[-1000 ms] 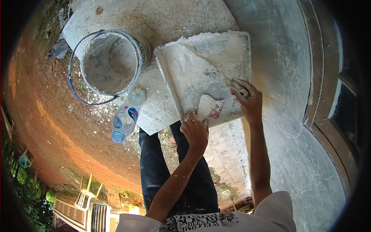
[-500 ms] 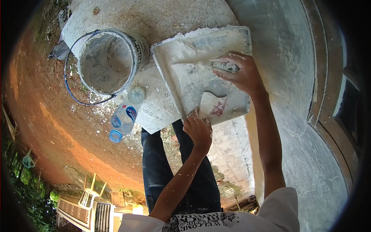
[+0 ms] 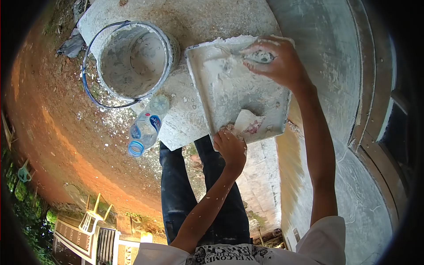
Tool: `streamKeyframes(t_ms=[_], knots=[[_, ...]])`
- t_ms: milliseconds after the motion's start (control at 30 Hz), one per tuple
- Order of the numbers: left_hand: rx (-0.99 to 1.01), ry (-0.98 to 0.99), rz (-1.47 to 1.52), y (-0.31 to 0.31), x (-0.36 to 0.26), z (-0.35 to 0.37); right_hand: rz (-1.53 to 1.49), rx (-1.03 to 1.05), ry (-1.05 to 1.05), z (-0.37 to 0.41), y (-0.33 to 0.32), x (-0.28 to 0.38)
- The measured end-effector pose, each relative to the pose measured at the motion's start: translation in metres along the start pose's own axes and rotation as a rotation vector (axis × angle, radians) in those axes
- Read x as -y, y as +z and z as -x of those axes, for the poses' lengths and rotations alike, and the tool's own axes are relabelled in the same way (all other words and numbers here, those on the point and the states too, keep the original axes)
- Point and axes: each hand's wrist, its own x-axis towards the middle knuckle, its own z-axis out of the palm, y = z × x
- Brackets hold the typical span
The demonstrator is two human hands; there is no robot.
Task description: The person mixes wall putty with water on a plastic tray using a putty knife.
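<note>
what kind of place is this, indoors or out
Probably an outdoor plastering or painting site beside a building: bare red earth, a plaster-caked bucket, and a tray of white compound held by the left hand while the right hand works a scraper in it, beside a white-coated wall.

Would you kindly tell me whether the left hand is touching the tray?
Touching: the head view shows the left hand gripping the tray at its near edge, with no gap.

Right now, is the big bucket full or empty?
Empty, nearly: the bucket shows its white-smeared inner walls and bottom, nothing heaped inside.
</note>
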Motion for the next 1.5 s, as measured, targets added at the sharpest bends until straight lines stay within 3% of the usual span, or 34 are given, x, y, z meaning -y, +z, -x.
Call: streamKeyframes(t_ms=[167, 233, 300, 367, 400, 467, 500, 567, 633, 700, 733, 900, 967, 1000, 1033, 1100, 1133, 1167, 1233, 1300, 1367, 1433, 1467, 1500], knots=[[0.128, -0.046, 0.095, -0.007, -0.001, 0.001, 0.111, -0.086, -0.089, -0.017, -0.028, 0.007], [0.111, -0.052, 0.192, -0.012, -0.004, 0.000, -0.077, 0.223, 0.046, -0.008, -0.026, 0.019], [0.098, -0.057, 0.286, -0.010, -0.003, 0.003, -0.017, 0.318, 0.077, 0.005, -0.010, 0.019], [-0.081, 0.067, 0.340, 0.001, 0.002, 0.006, 0.014, 0.204, -0.048, 0.014, 0.006, 0.013], [-0.083, 0.061, 0.339, 0.002, 0.008, 0.004, 0.107, 0.154, -0.090, 0.015, 0.009, 0.003], [-0.118, 0.379, 0.383, -0.005, 0.017, -0.007, 0.098, 0.088, -0.084, 0.008, 0.001, 0.003], [-0.115, 0.377, 0.385, -0.003, 0.015, -0.006, 0.095, 0.015, -0.076, 0.005, -0.006, 0.004], [-0.023, -0.029, 1.014, -0.008, 0.006, -0.008, 0.112, -0.010, -0.103, -0.001, -0.016, 0.006], [0.023, -0.139, 1.117, -0.020, -0.003, -0.002, 0.181, -0.021, -0.115, -0.004, -0.021, 0.004], [-0.026, -0.505, 1.744, -0.025, -0.018, -0.002, 0.169, -0.029, -0.101, 0.001, -0.019, 0.000], [0.048, -0.582, 1.793, -0.018, -0.016, 0.004, 0.153, -0.035, -0.088, 0.003, -0.016, -0.003], [-0.034, -0.530, 1.572, 0.010, -0.031, 0.006, 0.067, -0.069, 0.054, 0.029, -0.017, -0.014], [-0.124, -0.247, 0.693, 0.013, -0.036, 0.001, 0.040, -0.073, 0.081, 0.045, -0.015, -0.021], [-0.229, -0.165, 0.403, 0.027, -0.041, -0.002, 0.097, -0.121, 0.129, 0.054, -0.013, -0.026], [-0.233, -0.166, 0.401, 0.028, -0.051, -0.009, 0.156, -0.172, 0.175, 0.060, -0.014, -0.029], [-0.106, -0.562, 0.367, 0.018, -0.077, -0.029, 0.063, -0.124, 0.214, 0.066, -0.018, -0.028], [-0.070, -0.819, 0.513, 0.011, -0.090, -0.043, 0.007, -0.142, 0.256, 0.071, -0.019, -0.026], [-0.067, -0.820, 0.513, 0.010, -0.095, -0.050, -0.049, -0.158, 0.299, 0.076, -0.019, -0.024], [-0.050, -1.000, 0.546, 0.008, -0.102, -0.059, -0.036, -0.174, 0.305, 0.085, -0.024, -0.019], [-0.019, -0.949, 0.541, 0.003, -0.099, -0.054, -0.026, -0.198, 0.310, 0.096, -0.026, -0.017], [0.011, -0.895, 0.533, 0.006, -0.090, -0.041, -0.297, -0.282, 0.603, 0.110, -0.023, -0.018], [-0.037, -0.451, 0.694, 0.022, -0.071, -0.024, -0.400, -0.305, 0.685, 0.121, -0.026, -0.009], [-0.169, -0.247, 0.779, 0.021, -0.065, -0.021, -0.505, -0.321, 0.760, 0.126, -0.027, -0.003], [-0.171, -0.243, 0.779, 0.020, -0.062, -0.019, -0.507, -0.325, 0.758, 0.133, -0.027, -0.001]])
